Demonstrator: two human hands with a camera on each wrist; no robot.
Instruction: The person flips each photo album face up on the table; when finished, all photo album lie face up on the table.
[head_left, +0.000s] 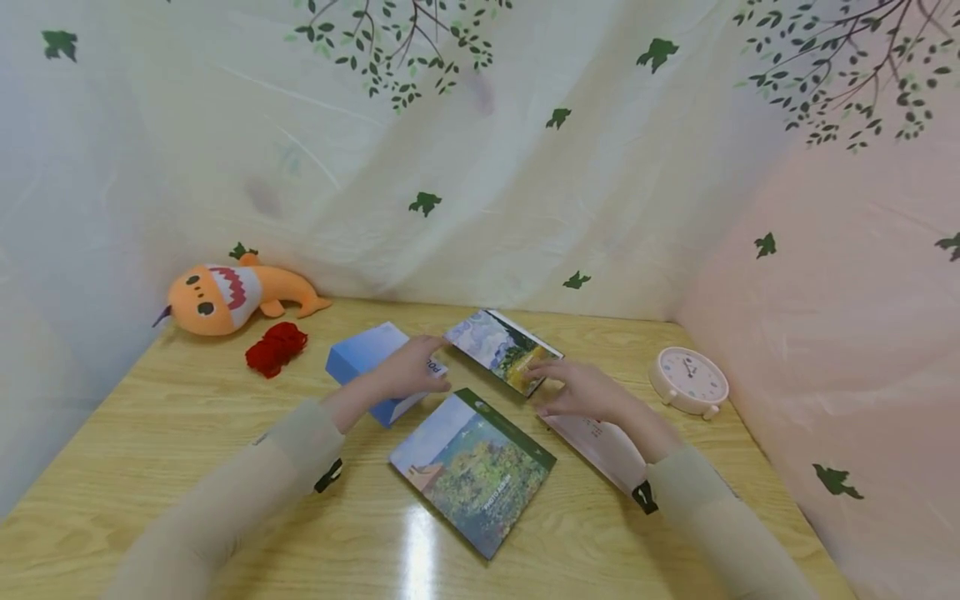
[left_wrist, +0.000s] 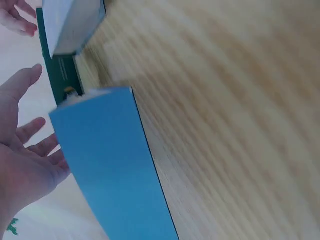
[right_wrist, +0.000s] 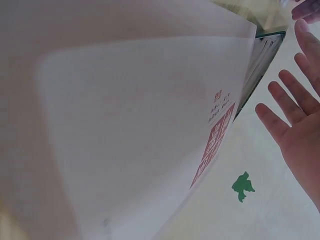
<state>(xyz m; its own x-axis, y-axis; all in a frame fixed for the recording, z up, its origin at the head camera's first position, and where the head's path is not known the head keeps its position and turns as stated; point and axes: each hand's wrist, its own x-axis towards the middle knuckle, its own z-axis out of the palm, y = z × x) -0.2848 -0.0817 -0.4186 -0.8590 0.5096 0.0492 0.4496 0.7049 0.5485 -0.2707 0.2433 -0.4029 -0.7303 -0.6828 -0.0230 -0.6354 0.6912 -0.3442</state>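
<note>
My left hand (head_left: 408, 367) is over a blue box (head_left: 366, 354) with white lettering, its fingers spread and relaxed in the left wrist view. My right hand (head_left: 585, 392) hovers by the near right corner of a book with a painted landscape cover (head_left: 491, 346). Under that wrist is a pale pink book (head_left: 596, 442), partly hidden by the arm; the right wrist view shows red print on its pale cover (right_wrist: 150, 125). The right fingers are straight and apart, gripping nothing. Between the forearms lies a photo album (head_left: 480, 467) with a painted garden cover and green edge.
An orange shark plush (head_left: 225, 296) lies at the back left, beside a bundle of red yarn (head_left: 276, 348). At the right edge of the wooden table (head_left: 187, 467) stands a round pink clock (head_left: 690, 379). Fabric curtains (head_left: 480, 167) hang behind and beside the table.
</note>
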